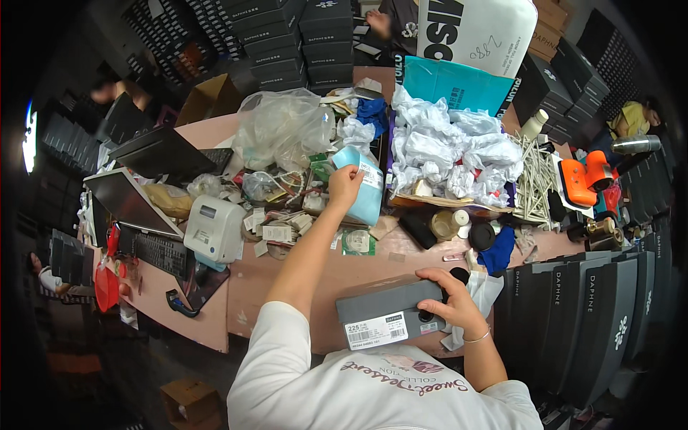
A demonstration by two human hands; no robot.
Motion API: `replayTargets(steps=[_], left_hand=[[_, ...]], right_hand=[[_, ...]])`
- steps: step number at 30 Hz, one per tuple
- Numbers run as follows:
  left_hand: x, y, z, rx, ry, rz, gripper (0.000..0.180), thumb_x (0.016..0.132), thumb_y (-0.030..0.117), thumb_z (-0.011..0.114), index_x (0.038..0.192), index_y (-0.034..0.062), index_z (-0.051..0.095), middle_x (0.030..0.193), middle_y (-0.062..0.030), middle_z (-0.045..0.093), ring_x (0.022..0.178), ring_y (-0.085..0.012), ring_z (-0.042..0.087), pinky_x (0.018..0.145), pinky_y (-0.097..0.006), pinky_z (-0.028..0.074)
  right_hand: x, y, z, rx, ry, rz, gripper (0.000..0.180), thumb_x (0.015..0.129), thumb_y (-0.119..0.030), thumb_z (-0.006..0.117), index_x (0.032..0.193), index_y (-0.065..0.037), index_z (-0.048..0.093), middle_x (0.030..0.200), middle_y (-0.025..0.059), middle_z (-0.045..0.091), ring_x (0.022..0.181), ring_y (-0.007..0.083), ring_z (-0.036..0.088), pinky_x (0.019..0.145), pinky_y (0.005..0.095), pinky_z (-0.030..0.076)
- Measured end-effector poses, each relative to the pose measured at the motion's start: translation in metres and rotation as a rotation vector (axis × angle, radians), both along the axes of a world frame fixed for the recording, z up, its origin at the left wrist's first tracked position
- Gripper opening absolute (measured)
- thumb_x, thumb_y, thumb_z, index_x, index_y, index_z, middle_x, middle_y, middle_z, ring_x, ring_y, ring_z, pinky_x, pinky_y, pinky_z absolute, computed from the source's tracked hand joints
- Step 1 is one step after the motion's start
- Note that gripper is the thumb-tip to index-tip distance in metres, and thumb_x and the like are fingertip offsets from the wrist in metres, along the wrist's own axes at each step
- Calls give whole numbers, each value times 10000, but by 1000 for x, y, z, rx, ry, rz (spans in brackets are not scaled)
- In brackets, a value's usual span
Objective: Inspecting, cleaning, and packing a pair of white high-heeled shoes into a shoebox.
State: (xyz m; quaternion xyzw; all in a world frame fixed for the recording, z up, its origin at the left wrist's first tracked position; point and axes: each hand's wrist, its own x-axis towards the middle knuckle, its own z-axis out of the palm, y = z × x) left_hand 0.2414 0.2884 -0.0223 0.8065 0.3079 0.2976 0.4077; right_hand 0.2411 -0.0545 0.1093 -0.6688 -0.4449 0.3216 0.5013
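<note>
My left hand [346,185] reaches across the table, its fingers pinched at the upper edge of a light blue packet [368,204] with a white printed label. Whether it grips the packet or a single slip on it is hard to see. Close to my body, a dark grey shoebox [383,299] lies on the near table edge with a white barcode sticker on its side. My right hand [455,308] grips its right end, thumb on the near side and fingers over the top. A round black thing [459,275] shows beside those fingers.
Behind the packet stands a carton of crumpled white tissue paper [451,147]. A label printer [215,228], paper tags [279,231] and a monitor [129,204] are on the left. Jars [446,225], a bundle of sticks [534,175], an orange tape dispenser [579,179] and stacked shoeboxes [573,322] flank the right.
</note>
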Motion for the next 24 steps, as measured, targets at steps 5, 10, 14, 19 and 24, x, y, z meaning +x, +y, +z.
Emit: replayTargets(steps=[5,10,14,19,24], left_hand=[[24,-6,-18,276,146,-46,175,725,164,680,771,4,627,676,-132,622,628,-273,612,577,-361,466],[39,-13,-35,170,355,-104,269,726,257,683,877,40,634,763,-146,633,763,-329,616,661,-427,473],[9,-21,1,277,141,-104,441,756,268,695,1102,25,571,944,-156,608,776,-287,616,681,-373,485],[-131,-49,9,-399,-50,-105,419,828,273,651,1150,24,551,971,-90,606,849,-151,578,713,-282,477],[-221,-192,-10,-821,-300,-118,331,899,330,483,948,33,622,935,-76,612,899,-150,534,835,-294,403]], right_hand=[[-2,-1,-3,-3,49,-21,525,702,-191,753,1155,-17,554,1133,107,569,1054,229,531,916,311,392],[2,2,-4,14,29,17,538,710,-192,760,1162,-4,537,1140,136,560,1059,249,536,917,318,402],[2,-4,-16,12,89,-48,625,717,-223,757,1232,-4,478,1191,150,532,1101,243,507,946,328,379],[1,-8,-33,-63,352,13,630,772,-233,697,1290,-6,419,1260,138,486,1167,216,453,984,326,335],[10,-5,-63,29,443,41,779,872,-675,231,965,16,578,1211,174,533,1154,285,472,1025,405,310]])
